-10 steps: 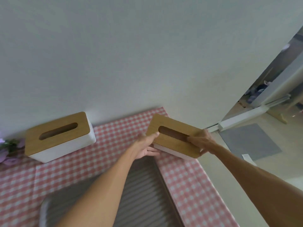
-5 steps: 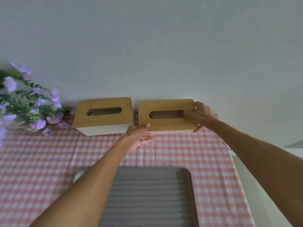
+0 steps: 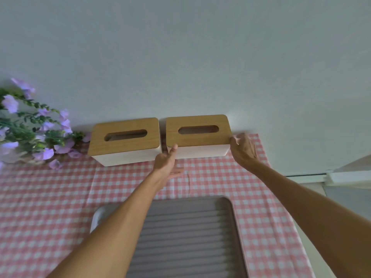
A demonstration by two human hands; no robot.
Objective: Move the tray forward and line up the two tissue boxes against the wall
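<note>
Two white tissue boxes with wooden lids stand side by side against the wall. The left tissue box (image 3: 124,142) sits slightly askew, with no hand on it. The right tissue box (image 3: 197,135) rests on the tablecloth, a narrow gap away from the left one. My left hand (image 3: 166,160) presses its thumb on this box's front left corner, with a finger in the gap. My right hand (image 3: 244,149) holds its right end. The grey ribbed tray (image 3: 190,227) lies in front of the boxes, partly under my left forearm.
A pink checked tablecloth (image 3: 50,197) covers the table. Purple flowers with green leaves (image 3: 30,133) stand at the far left against the wall, close to the left box. The table's right edge (image 3: 297,227) runs just right of the tray.
Both hands carried the right tissue box from the table's right end to the wall and set it beside the left box. My view swung left, bringing the flowers in.
</note>
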